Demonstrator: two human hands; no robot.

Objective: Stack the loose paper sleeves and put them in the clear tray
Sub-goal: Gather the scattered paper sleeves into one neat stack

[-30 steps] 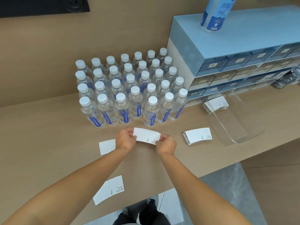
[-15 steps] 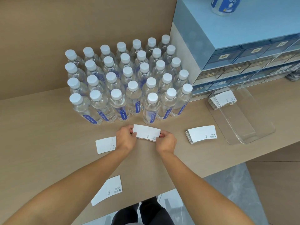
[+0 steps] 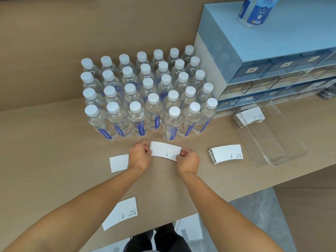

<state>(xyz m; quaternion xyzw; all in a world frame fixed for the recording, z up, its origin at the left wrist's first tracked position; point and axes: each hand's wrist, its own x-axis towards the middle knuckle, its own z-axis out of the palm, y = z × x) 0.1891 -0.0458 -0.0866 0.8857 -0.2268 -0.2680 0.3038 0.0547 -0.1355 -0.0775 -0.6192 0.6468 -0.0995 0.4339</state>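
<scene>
Barely shifted since a second ago: small stack of paper sleeves (image 3: 165,151) still pinched at both short ends, left hand (image 3: 139,156) and right hand (image 3: 188,160) closed on it, low over the counter (image 3: 54,142) before the water bottles (image 3: 145,95). Long axis runs left to right. Clear tray (image 3: 283,155) lies well off to the right, past a finished stack (image 3: 225,154) (more already in the tray's far end (image 3: 250,117)). Right hand nearer. Loose sleeves remain: beside the left wrist (image 3: 118,163), near the front edge (image 3: 121,213).
</scene>
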